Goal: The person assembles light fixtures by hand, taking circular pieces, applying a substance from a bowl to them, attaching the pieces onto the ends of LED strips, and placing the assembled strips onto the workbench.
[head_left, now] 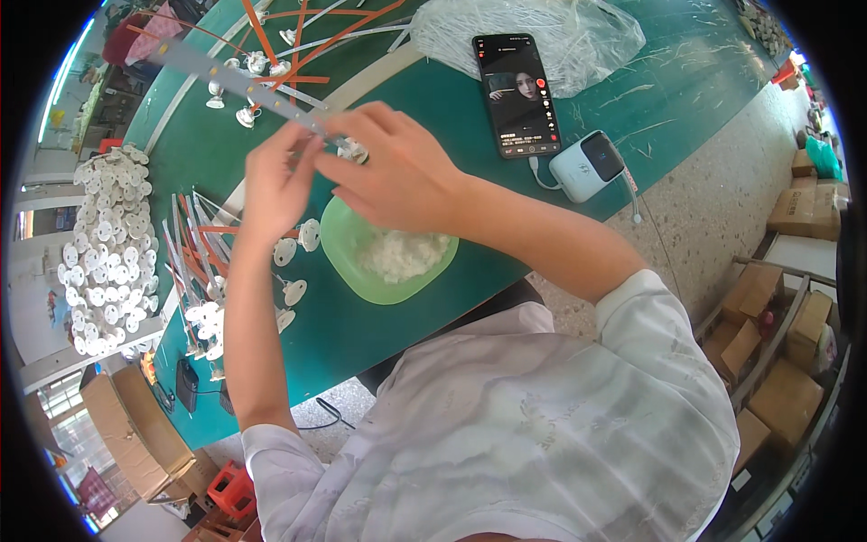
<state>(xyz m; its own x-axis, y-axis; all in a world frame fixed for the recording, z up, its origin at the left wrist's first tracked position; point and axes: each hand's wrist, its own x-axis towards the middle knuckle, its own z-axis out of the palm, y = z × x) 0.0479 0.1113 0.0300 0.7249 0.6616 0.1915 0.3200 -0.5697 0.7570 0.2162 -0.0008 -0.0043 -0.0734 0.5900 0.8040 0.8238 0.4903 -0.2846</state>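
Both my hands meet over the table at the lower end of a grey LED strip [239, 86] with small yellow dots along it. My left hand [282, 181] is closed, pinching the strip near that end. My right hand [397, 167] is closed as well, its thumb and fingers curled round a white end piece [352, 152] where the strip finishes. Fingers partly hide the joint, and the strip's upper part is smeared by motion. Just below the hands stands a light green bowl [339, 262] with small white pieces [406, 256] in it.
A phone [515, 99] and white power bank [587, 167] lie right on the green table [488, 235]; a clear plastic bag [596, 41] lies behind. Strips with white discs [194, 244] pile up left, more strips [307, 54] farther back. Many white discs [108, 253] hang beyond the left edge.
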